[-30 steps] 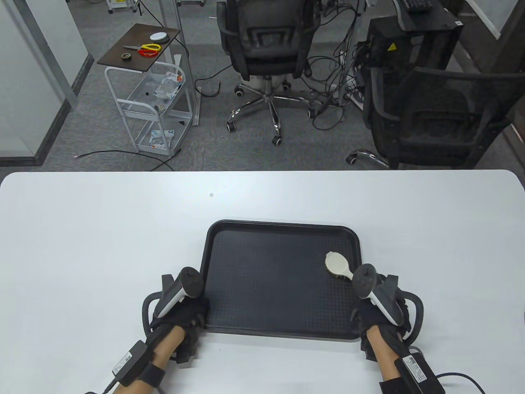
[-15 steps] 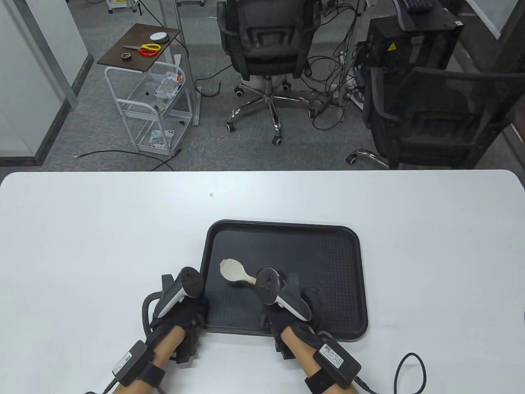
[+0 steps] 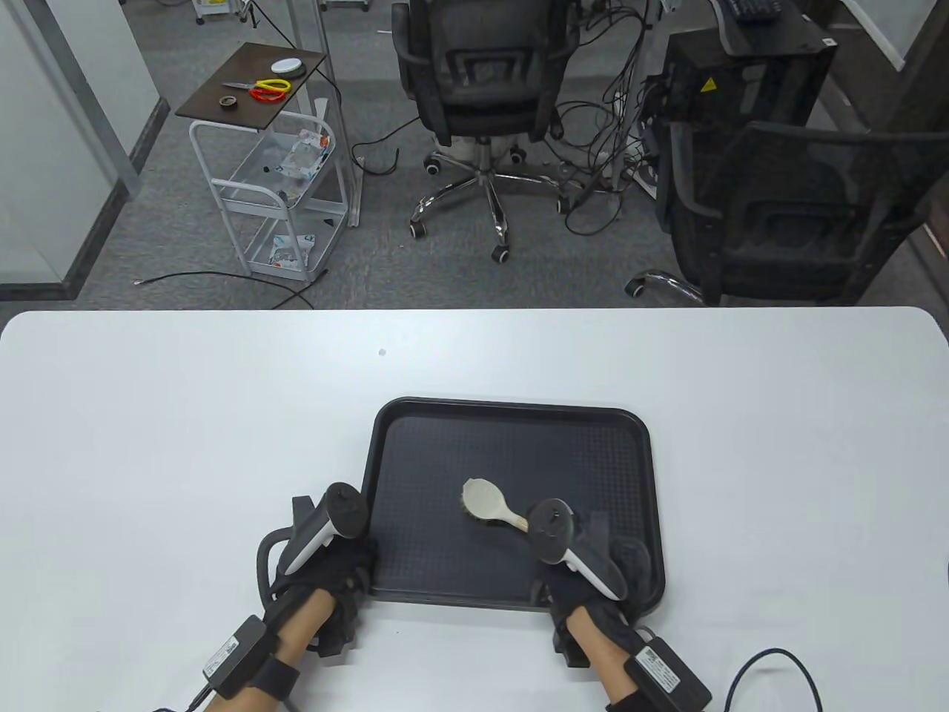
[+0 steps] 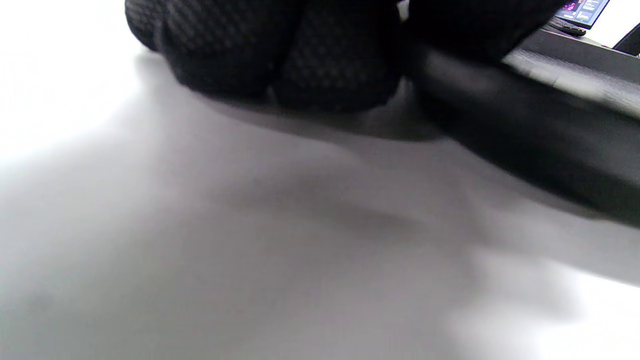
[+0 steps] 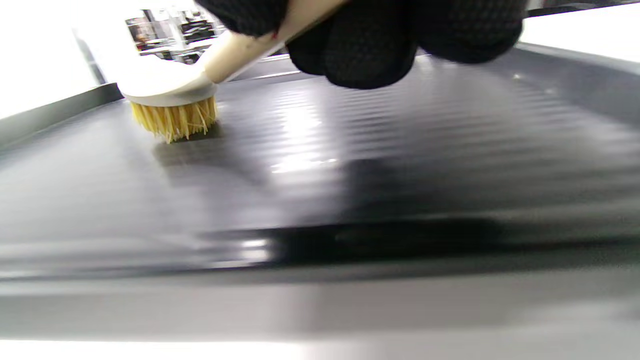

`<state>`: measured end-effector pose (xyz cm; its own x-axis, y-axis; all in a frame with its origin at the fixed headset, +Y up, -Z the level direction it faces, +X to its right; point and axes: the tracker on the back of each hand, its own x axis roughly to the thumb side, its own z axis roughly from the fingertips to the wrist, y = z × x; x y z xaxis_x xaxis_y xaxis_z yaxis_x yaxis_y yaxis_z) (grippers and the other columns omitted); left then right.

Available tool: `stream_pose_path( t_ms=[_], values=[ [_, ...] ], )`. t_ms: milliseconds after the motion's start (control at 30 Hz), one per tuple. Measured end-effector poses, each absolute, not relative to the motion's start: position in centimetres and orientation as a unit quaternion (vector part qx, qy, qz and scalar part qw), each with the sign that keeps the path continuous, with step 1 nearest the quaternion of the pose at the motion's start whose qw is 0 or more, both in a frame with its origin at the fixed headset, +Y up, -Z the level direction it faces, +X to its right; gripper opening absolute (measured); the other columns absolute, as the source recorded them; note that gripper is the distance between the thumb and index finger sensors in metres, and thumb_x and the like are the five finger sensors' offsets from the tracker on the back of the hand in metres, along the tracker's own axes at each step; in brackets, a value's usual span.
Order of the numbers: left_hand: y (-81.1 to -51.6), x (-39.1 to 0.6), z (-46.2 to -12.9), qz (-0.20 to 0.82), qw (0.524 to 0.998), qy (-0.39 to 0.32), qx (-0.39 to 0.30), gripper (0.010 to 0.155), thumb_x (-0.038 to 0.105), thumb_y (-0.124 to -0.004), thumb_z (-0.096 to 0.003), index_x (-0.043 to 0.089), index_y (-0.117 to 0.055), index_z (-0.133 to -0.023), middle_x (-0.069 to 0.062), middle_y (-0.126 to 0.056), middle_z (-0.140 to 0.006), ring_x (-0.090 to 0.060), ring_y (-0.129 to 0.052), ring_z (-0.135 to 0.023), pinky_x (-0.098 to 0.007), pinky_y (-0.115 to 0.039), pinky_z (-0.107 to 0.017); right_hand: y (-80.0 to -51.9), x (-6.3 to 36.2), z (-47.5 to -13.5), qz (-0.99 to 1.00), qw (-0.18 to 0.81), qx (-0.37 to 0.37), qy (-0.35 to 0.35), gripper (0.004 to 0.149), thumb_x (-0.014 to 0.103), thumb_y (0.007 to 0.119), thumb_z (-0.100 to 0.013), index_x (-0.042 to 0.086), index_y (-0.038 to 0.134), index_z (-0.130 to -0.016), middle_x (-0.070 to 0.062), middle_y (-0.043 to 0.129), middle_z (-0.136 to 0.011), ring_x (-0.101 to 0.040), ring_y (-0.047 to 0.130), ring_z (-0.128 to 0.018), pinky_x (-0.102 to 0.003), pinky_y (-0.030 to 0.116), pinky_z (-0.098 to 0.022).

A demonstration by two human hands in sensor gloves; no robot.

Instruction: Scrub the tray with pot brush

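Note:
A black textured tray lies on the white table in front of me. My right hand grips the wooden handle of the pot brush. Its round head sits bristles down on the middle of the tray floor. In the right wrist view the yellow bristles of the brush touch the tray floor, and my fingers wrap the handle. My left hand holds the tray's near left corner. In the left wrist view my fingers rest by the tray rim.
The white table spreads wide on both sides of the tray. Behind its far edge stand two black office chairs and a small white cart on the grey floor.
My right hand swept the brush from the tray's right side to its left side, then back to the middle. My left hand has not moved.

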<state>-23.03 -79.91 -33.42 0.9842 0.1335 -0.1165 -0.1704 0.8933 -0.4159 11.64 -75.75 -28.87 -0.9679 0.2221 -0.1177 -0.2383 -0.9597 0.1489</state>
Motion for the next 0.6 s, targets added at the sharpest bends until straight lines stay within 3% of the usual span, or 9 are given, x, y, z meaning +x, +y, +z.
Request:
stream_pose_path(
  t_ms=[167,333,467,600],
  values=[
    [-79.9,-23.0,-33.4,0.078,0.972,0.042,-0.218,0.076,0.051,-0.074,-0.0447,0.013,-0.044,-0.104,0.002,-0.09,-0.043,-0.02,-0.091,-0.038,-0.048,-0.066,-0.062,-75.1,18.6,-27.5,0.984,0.102,-0.119,0.083,0.051,0.025,0.076,-0.048,0.031,0.069,-0.099,-0.011,0.075,-0.095,-0.028,0.09,-0.067,-0.047,0.082,-0.045],
    [-79.9,-23.0,-33.4,0.079,0.972,0.043,-0.217,0.076,0.051,-0.074,-0.0447,0.013,-0.044,-0.104,0.002,-0.09,-0.043,-0.02,-0.091,-0.038,-0.048,-0.066,-0.062,-74.5,22.4,-26.6,0.981,0.069,-0.164,0.081,0.051,0.025,0.076,-0.048,0.03,0.069,-0.099,-0.011,0.075,-0.095,-0.028,0.089,-0.067,-0.047,0.081,-0.046],
    [-79.9,-23.0,-33.4,0.079,0.972,0.043,-0.217,0.076,0.051,-0.074,-0.0446,0.013,-0.045,-0.104,0.002,-0.09,-0.043,-0.02,-0.091,-0.038,-0.048,-0.066,-0.062,-73.9,23.0,-26.5,0.98,0.056,-0.171,0.083,0.052,0.025,0.076,-0.048,0.029,0.069,-0.1,-0.011,0.075,-0.095,-0.028,0.089,-0.067,-0.047,0.08,-0.046],
    [-79.9,-23.0,-33.4,0.078,0.972,0.043,-0.217,0.076,0.05,-0.074,-0.0447,0.013,-0.045,-0.104,0.002,-0.09,-0.043,-0.02,-0.091,-0.038,-0.048,-0.066,-0.062,-72.6,21.0,-26.7,0.987,0.048,-0.143,0.06,0.052,0.026,0.077,-0.049,0.028,0.069,-0.1,-0.011,0.075,-0.095,-0.028,0.089,-0.067,-0.046,0.08,-0.045]
  ],
)
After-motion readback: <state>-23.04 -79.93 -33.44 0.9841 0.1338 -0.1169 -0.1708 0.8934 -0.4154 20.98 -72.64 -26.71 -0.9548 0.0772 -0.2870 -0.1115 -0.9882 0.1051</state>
